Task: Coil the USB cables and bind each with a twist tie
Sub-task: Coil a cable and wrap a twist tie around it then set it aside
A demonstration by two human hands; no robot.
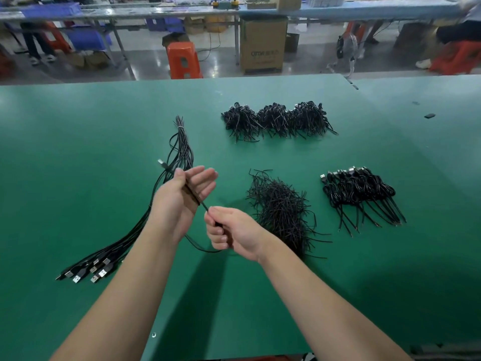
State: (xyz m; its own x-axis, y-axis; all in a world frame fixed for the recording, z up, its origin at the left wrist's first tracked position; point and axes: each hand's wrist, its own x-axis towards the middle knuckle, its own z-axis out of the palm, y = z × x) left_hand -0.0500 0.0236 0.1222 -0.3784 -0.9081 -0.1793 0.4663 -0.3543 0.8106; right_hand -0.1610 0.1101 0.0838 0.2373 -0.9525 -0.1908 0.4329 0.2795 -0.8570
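Left hand (182, 194) raised with fingers straight; right hand (229, 230) near it, fingers curled in a fist

Bare green table (78, 142) is seen left of the uncoiled cable bundle (145, 212) and across the near edge under both forearms. A clear lane is left between the twist tie pile (282, 209) and the coiled cables (360, 194) to its right. Passage toward the far side is obstructed by three heaps of bound cables (276, 119). Open surface is noted between bundle and heaps. The far right is occupied only by a small dark object (429, 115).
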